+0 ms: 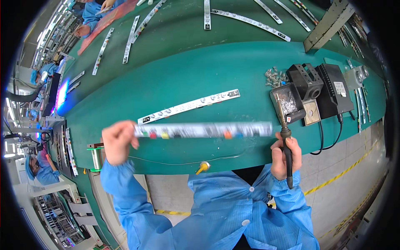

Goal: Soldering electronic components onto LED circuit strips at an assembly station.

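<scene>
My left hand [116,143] pinches the left end of a long white circuit board strip [200,130], held level above the green mat and blurred by motion. Small red, yellow, orange and blue parts show along its near edge. In my right hand [278,160] is a soldering iron [287,152], its handle toward me and its metal end over a black tray [301,109] of silvery bits. The strip's right end is close to my right fingers; whether they touch, I cannot tell. Behind it, a second circuit board strip [189,107] lies slanted on the mat.
A solder spool [96,159] stands at left, with thin wire along the near edge by a yellow object [203,167]. At right are a black iron holder [306,81], a black control box [335,89] and small metal parts [275,77]. Several strips lie beyond; co-workers sit far left.
</scene>
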Motion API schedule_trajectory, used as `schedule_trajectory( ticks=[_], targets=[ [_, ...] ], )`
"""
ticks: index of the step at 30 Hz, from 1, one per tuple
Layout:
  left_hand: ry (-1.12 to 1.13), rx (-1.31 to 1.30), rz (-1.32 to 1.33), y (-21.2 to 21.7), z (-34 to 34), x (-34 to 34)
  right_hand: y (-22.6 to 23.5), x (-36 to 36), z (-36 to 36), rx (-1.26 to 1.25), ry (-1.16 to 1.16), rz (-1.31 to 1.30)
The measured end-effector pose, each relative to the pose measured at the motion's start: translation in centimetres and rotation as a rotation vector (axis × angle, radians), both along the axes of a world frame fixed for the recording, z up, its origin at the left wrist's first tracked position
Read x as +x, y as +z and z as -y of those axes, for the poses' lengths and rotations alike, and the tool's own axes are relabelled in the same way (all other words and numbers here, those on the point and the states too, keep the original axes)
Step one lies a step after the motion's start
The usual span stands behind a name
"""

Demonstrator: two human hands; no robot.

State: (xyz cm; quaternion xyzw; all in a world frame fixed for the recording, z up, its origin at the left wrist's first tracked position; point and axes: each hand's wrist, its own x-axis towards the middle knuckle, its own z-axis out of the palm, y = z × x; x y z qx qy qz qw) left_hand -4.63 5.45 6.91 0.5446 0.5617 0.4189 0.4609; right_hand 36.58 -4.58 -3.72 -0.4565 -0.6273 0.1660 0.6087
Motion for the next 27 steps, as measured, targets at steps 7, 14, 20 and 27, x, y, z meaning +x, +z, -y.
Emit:
schedule_trajectory(
  ticks=[7,14,20,27],
  targets=[
    [0.229,-0.072,0.431,-1.5,-14.4,-2.7,-0.1,-0.2,-0.2,-0.015,-0.018,-0.042],
    [-0.281,0.355,-0.698,-3.2,-7.1,5.3,0.2,0.1,-0.1,-0.024,-0.023,0.012],
    [-0.362,0.451,-0.817,-5.2,-4.1,7.0,0.2,0.0,-0.2,-0.024,-0.013,-0.003],
    [-0.400,0.663,-0.722,-4.8,-1.2,9.4,0.3,-0.2,-0.4,-0.044,-0.053,0.022]
  ],
)
